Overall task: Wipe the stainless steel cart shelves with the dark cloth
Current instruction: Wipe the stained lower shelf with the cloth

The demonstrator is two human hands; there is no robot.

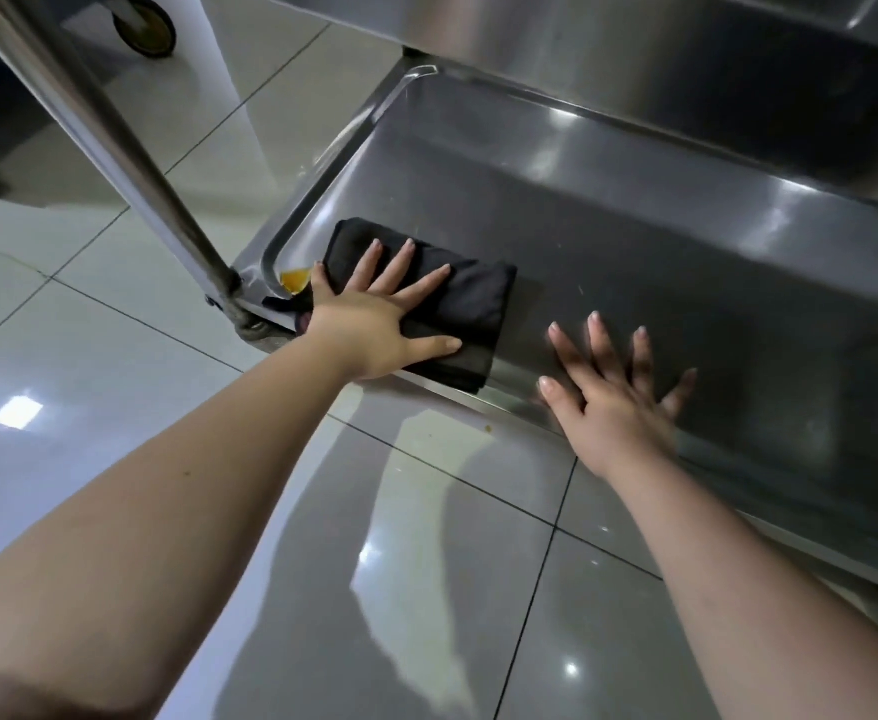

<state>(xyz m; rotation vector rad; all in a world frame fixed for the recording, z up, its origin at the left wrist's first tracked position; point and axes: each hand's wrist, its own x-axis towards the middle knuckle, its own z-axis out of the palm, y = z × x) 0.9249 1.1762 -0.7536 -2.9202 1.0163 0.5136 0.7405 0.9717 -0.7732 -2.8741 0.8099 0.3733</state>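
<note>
The bottom shelf (608, 226) of the stainless steel cart fills the right half of the view, a shallow tray with a raised rim. A folded dark cloth (468, 304) lies flat in its near left corner. My left hand (374, 319) presses on the cloth with straight, spread fingers. My right hand (613, 397) rests flat on the bare shelf just right of the cloth, fingers spread, palm over the front rim. A small orange-yellow stain (293, 279) sits in the shelf corner beside my left hand.
A slanted steel cart leg (115, 148) meets the shelf's near left corner. The shelf above (634, 39) overhangs at the top. A caster wheel (148, 26) stands top left. Glossy grey floor tiles (400, 563) lie below.
</note>
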